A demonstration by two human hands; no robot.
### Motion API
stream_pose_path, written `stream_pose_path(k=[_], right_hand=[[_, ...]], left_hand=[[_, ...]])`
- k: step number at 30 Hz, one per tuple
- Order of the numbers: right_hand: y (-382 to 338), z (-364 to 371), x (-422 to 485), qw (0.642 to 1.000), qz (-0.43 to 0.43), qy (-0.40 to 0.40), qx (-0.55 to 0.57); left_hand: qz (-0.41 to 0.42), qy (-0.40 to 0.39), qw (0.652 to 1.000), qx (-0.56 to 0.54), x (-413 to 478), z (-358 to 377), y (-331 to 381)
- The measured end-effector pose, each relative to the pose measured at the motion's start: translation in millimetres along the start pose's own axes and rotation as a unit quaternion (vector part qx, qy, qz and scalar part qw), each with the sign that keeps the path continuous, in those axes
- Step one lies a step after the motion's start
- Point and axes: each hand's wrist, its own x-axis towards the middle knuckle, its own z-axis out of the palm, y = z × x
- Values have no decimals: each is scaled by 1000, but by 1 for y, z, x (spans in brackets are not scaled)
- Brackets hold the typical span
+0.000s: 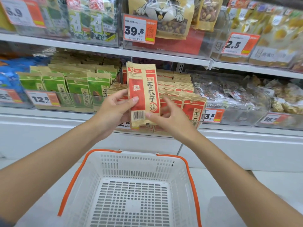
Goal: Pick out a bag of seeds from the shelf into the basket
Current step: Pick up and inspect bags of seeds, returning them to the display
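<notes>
A red and tan bag of seeds [144, 89] stands upright in front of the middle shelf, held between both hands. My left hand [114, 108] grips its left edge, thumb across the front. My right hand [167, 117] pinches the lower right corner near the barcode, with the other fingers spread loosely. Below them sits a white plastic basket [136, 163] with orange handles, and nothing lies in it.
Behind the held bag a clear bin [200, 118] holds several more red seed bags. Green seed bags [77, 89] fill the bin to the left, nut packs [229, 94] the bins to the right. Price tags hang on the shelf fronts. A white shelf base runs behind the basket.
</notes>
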Motion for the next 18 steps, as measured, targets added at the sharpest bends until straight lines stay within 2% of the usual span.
stream_pose_path(k=[4, 10, 14, 18], right_hand=[[2, 7, 2, 1000, -11, -14, -12], [1, -9, 6, 994, 10, -70, 78], [-1, -16, 4, 986, 22, -96, 138], [-7, -17, 0, 987, -3, -91, 136]], left_hand=[[-2, -4, 1000, 7, -1, 1, -2], [5, 3, 1000, 27, -1, 0, 1], [45, 27, 994, 95, -2, 0, 2], [61, 20, 993, 100, -4, 1, 5]])
